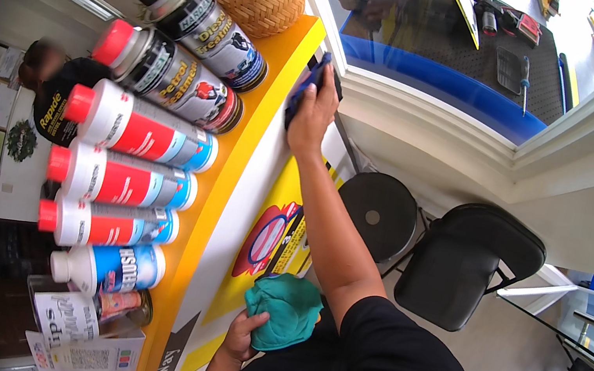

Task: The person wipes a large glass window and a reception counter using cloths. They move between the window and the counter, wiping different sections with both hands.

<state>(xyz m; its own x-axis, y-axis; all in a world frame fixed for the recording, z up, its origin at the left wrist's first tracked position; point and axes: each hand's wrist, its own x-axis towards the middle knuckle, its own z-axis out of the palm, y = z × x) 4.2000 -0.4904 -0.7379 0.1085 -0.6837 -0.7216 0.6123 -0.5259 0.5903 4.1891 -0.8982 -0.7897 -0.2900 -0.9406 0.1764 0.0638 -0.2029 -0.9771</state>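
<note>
Yellow counter [233,166] — right hand [313,113] on blue cloth [305,84], left hand [243,335] around teal cloth [284,312]

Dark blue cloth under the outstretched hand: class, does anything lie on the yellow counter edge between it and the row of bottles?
Nothing visible does. The right hand presses the dark blue cloth on the yellow counter; bare yellow surface separates it from the bottles. The left hand holds a teal cloth lower down.

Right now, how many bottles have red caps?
4, in a row on the yellow shelf: one dark bottle, then three white ones. Others may be hidden.
</note>
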